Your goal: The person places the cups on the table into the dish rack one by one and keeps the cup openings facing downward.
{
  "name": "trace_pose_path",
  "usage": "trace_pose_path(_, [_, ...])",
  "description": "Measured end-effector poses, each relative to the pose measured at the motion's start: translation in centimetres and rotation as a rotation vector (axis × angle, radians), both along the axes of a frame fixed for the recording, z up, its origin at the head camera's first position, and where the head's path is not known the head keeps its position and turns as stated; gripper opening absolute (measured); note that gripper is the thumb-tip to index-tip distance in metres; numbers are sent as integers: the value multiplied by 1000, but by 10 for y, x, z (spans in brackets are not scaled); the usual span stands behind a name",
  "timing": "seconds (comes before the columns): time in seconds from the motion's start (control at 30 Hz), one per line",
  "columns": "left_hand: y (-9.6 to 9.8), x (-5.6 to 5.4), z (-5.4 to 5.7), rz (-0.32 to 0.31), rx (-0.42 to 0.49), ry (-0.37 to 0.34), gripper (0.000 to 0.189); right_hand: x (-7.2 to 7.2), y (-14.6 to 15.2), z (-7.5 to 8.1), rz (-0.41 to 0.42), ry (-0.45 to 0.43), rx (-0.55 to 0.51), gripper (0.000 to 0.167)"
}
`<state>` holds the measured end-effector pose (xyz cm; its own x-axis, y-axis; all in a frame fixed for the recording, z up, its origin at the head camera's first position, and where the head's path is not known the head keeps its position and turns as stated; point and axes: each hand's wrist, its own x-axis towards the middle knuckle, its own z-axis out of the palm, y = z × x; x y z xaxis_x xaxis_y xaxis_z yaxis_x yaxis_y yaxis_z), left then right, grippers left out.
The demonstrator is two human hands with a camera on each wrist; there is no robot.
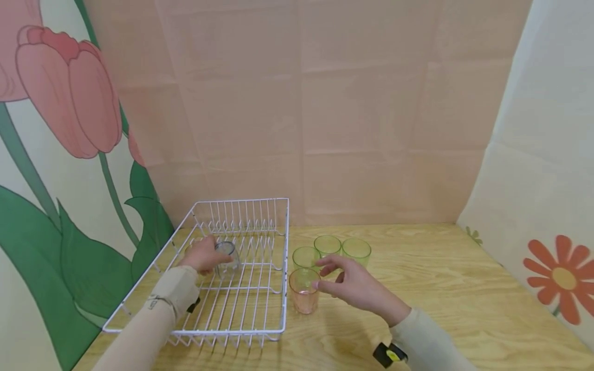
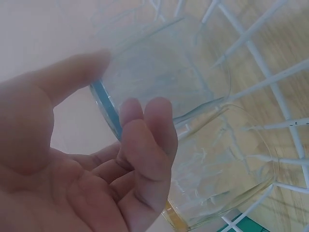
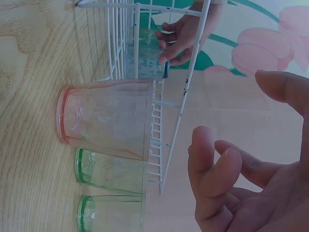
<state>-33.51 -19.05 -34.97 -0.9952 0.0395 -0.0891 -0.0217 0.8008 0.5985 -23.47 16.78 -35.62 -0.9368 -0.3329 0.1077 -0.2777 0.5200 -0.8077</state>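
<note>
Left hand (image 1: 201, 255) pinches rim of blue glass (image 1: 229, 269) in white wire rack (image 1: 232, 332); yellow glass (image 2: 227, 166) just beside. Right hand (image 1: 355, 286) loose, released, near pink glass (image 1: 304, 300) on wooden table (image 1: 445, 293). Green glasses (image 1: 356, 249) behind; rack's side separates blue from pink.

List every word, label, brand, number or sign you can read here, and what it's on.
Readable text: none.
Left cuff: small dark marks, possibly lettering, too small and blurred to read.
Black piece by the right cuff: yellow patch, no legible text.
Blue glass, pink glass, green glasses, rack: no lettering visible.
</note>
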Motion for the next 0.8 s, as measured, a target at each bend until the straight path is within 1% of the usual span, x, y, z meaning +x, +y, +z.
trace_pose_path(0.2, [0, 3, -1, -2, 1, -12, 51, 0, 0, -1, -24, 23, 50, 50])
trace_pose_path(0.43, [3, 5, 2, -32, -60, 5, 74, 0, 0, -3, -25, 42, 78, 54])
trace_pose_path(0.53, [4, 7, 3, -34, -67, 7, 77, 0, 0, -6, -40, 46, 86, 52])
trace_pose_path(0.6, [2, 9, 2, -36, -50, -11, 78, 0, 1, -9, -56, 41, 90, 51])
trace_pose_path(0.7, [-3, 11, 7, -57, -16, -31, 83, -2, 2, -14, -74, 43, 100, 49])
trace_pose_path(0.8, [-12, 12, 16, -79, 0, -16, 79, -4, 4, -17, -84, 60, 119, 48])
